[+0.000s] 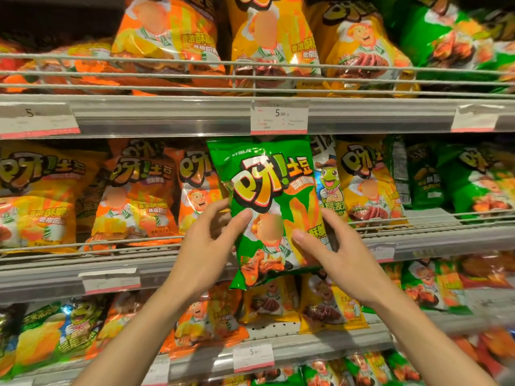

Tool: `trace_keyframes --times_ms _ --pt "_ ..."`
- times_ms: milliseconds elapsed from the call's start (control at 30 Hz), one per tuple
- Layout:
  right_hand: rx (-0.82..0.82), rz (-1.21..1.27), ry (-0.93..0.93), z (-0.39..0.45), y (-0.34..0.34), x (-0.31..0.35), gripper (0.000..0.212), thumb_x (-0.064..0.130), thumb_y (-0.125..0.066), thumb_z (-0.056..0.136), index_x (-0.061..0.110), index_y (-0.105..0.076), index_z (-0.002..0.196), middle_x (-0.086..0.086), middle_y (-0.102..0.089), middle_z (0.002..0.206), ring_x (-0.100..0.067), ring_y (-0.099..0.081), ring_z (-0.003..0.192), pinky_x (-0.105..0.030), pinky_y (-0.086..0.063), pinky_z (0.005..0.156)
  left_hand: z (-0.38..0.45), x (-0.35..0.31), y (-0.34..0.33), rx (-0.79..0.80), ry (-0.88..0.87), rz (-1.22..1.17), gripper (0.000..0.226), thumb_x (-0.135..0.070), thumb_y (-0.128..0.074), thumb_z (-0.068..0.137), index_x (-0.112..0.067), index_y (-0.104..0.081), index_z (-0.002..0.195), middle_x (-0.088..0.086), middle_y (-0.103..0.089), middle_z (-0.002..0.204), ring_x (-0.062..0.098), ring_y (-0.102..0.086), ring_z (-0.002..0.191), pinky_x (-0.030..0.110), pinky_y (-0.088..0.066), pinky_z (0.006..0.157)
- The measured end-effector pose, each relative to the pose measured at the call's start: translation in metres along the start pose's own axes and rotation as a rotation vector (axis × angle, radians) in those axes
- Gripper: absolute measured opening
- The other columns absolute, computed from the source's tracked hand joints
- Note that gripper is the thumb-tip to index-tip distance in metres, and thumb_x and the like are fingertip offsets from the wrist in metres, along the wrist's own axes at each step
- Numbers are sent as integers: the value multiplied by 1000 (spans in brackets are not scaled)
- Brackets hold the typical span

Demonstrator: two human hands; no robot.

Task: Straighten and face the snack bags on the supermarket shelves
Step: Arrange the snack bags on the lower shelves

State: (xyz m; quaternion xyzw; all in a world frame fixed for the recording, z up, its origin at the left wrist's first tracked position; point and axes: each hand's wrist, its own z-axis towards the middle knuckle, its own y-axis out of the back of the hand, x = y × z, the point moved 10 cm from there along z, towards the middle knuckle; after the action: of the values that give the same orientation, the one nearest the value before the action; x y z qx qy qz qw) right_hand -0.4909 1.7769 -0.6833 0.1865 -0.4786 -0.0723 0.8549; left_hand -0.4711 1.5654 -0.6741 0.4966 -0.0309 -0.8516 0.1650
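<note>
We held the green bag [271, 210] upright in front of the middle shelf [195, 267], out past its wire rail [125, 243], its long axis close to vertical with the top leaning a little left and its printed face toward us. Our left hand [207, 246] gripped its left edge, thumb on the front and fingers curled behind; our right hand [337, 254] pinched the lower right edge the same way, so both hands were partly closed on the bag and neither was nearer than the other. Behind it stood a blue bag [324, 176], between an orange bag [195, 188] on the left and a yellow bag [367, 185] on the right. The other green bags [479, 182] stood well to the right, beyond the yellow one. We judged that the coming move turned on that: the bag's own kind lay rightward, the right hand's side. The upper shelf's edge and price tag [279, 117] sat just above the bag's top, leaving little room upward; the room was out toward us and sideways along the rail.
</note>
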Motion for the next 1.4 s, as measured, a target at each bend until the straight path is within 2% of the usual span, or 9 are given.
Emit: trace_keyframes --times_ms 100,233,433,667,833,933,1100,1200,1400 --pt "42 107 -28 2 2 -2 43 60 -58 83 39 -59 121 31 -69 109 11 -64 102 -11 -48 82 -6 3 -11 -26 -35 1 52 -64 -67 86 -34 -60 129 -14 -72 116 3 -67 108 25 -55 88" --pt "25 130 -22 0 21 -13 34 55 -60 91 36 -63 119 24 -72 110 6 -68 100 -16 -53 84 -15 -14 -35 -74 -103 21 51 -61 -65 84 -32 -62 126 -16 -71 117 5 -67 108 34 -56 89" --pt "-21 131 -39 -12 87 -40 32 51 -58 94 31 -64 118 18 -74 108 2 -68 101 -24 -51 88 -4 -38 -96 -82 -195 174 39 -61 -34 98 -39 -61 115 -20 -67 108 -13 -57 102 5 -40 86" --pt "-166 18 -95 -19 196 -89 36 52 -57 93 19 -70 104 4 -76 99 -10 -71 92 -40 -54 91 22 -73 -174 -102 -584 713 31 -30 -54 100 -11 -68 120 3 -64 117 21 -58 111 33 -47 93" --pt "-251 -38 -127 -7 252 -111 51 54 -55 96 4 -67 105 -9 -72 97 -18 -66 87 -29 -49 81 47 -68 -252 63 -779 1099 36 -27 -64 95 -10 -67 126 11 -65 131 33 -61 117 46 -51 95" --pt "-306 -41 -146 7 276 -115 50 55 -56 94 6 -68 96 0 -70 85 -13 -64 78 -18 -42 68 63 -65 -275 86 -748 1191 40 -38 -50 100 -14 -67 128 9 -64 135 31 -60 121 45 -47 103" --pt "-359 -106 -154 31 307 -121 56 61 -54 95 7 -64 82 -9 -63 71 -22 -61 70 -34 -38 65 65 -54 -278 37 -733 1273 47 -41 -37 105 -16 -61 136 7 -59 142 29 -55 128 44 -42 106" --pt "-402 -119 -151 44 318 -124 59 57 -56 96 -1 -65 90 -15 -63 77 -23 -58 71 -33 -38 63 65 -50 -279 -1 -746 1311 47 -40 -36 105 -15 -59 138 8 -57 144 29 -55 129 44 -41 105" --pt "-414 -166 -109 69 319 -132 43 59 -57 94 18 -67 100 3 -69 89 -5 -60 79 -26 -42 64 65 -50 -279 -7 -746 1291 48 -40 -35 105 -14 -59 138 9 -57 144 28 -55 129 45 -44 105"
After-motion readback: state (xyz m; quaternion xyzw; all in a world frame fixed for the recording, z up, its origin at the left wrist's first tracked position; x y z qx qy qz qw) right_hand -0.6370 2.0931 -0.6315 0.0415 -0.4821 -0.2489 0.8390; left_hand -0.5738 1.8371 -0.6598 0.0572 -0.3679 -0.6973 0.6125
